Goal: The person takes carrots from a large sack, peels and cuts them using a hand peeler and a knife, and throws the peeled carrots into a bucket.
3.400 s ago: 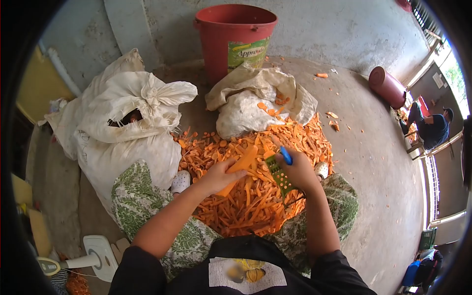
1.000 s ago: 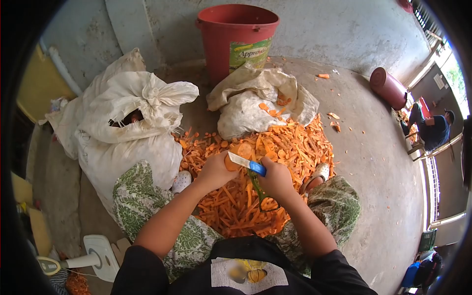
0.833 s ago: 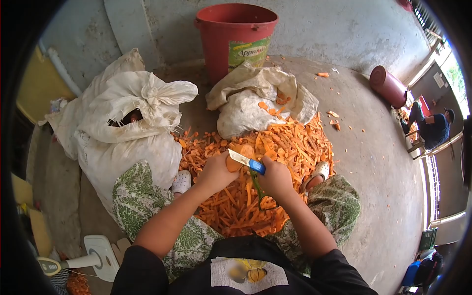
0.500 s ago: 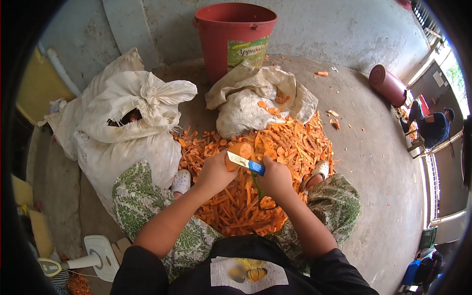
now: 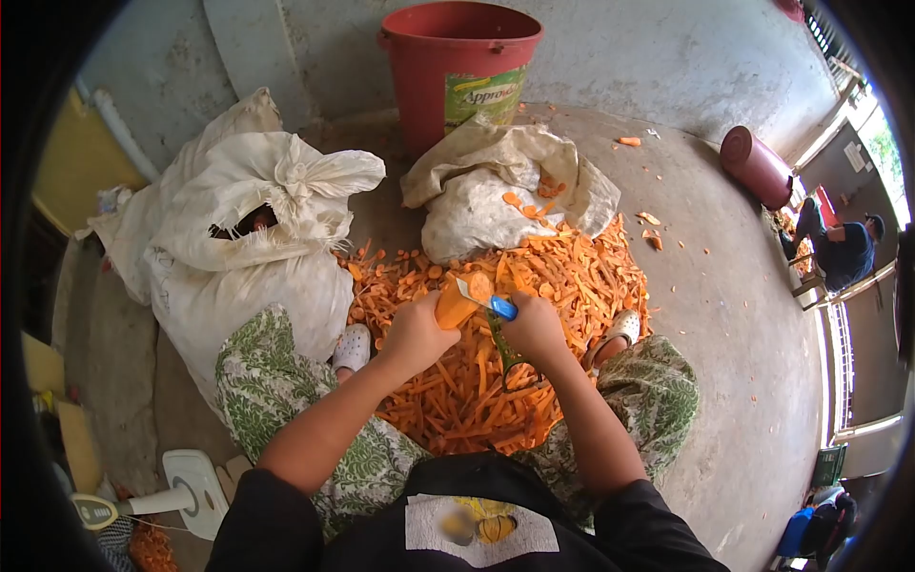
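Observation:
My left hand is closed around a thick peeled carrot, its cut round end pointing away from me. In my right hand is a small knife with a blue handle. The knife's blade lies against the carrot near its far end. Below my right hand hangs a green tool with a dark loop; its kind and how it is held are unclear. Under both hands spreads a large heap of carrot peelings and cut pieces, between my feet.
A white woven sack stands at the left, a partly collapsed sack behind the heap. Beyond is a red bin. A white scale sits lower left. At the right are a tipped maroon bin and a seated person.
The knife blade has turned and now shows narrower, against the carrot's far end. More of the carrot shows above my left hand. My right hand has shifted slightly.

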`<state>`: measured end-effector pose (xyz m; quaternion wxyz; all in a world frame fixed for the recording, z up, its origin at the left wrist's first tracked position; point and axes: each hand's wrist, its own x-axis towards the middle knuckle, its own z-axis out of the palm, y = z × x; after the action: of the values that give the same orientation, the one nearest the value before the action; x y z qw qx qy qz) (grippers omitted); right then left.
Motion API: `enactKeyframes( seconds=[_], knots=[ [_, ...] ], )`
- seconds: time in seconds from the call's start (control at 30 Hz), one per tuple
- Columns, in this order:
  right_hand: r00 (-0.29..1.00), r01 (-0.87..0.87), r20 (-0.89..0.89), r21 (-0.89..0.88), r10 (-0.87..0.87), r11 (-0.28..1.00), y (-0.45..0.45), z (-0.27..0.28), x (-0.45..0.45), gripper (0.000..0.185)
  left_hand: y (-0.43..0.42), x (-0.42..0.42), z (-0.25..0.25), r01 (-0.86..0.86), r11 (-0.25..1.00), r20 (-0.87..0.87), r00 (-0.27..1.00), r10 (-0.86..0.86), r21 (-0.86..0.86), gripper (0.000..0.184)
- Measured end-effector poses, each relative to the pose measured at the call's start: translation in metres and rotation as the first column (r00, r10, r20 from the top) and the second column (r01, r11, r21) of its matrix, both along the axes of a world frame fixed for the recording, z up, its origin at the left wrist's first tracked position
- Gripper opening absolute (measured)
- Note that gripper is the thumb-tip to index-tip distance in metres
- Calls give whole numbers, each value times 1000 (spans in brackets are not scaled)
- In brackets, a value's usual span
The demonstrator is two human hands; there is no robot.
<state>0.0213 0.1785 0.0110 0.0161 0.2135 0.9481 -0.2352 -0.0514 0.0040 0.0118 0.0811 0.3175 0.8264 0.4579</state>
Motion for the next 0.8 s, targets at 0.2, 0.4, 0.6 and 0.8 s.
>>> enactKeyframes(
  seconds=[0.2, 0.4, 0.6, 0.8],
  knots=[
    [970, 202, 163, -134, -180, 970, 38, -50, -6, 18, 1, 6, 7, -6, 1000, 104, 995, 9, -31, 30],
    [798, 490, 421, -40, -430, 871, 97, -88, 8, 25, -22, -5, 24, 21, 999, 19, 1000, -22, 41, 35],
    [918, 222, 330, 29, -219, 975, 74, -40, 17, 27, -23, 0, 18, 213, 922, 22, 976, -218, -323, 39],
    [971, 220, 134, -170, -199, 961, 51, 72, 55, 24, -32, -4, 7, 740, 283, 383, 588, -713, -610, 38]
  ],
)
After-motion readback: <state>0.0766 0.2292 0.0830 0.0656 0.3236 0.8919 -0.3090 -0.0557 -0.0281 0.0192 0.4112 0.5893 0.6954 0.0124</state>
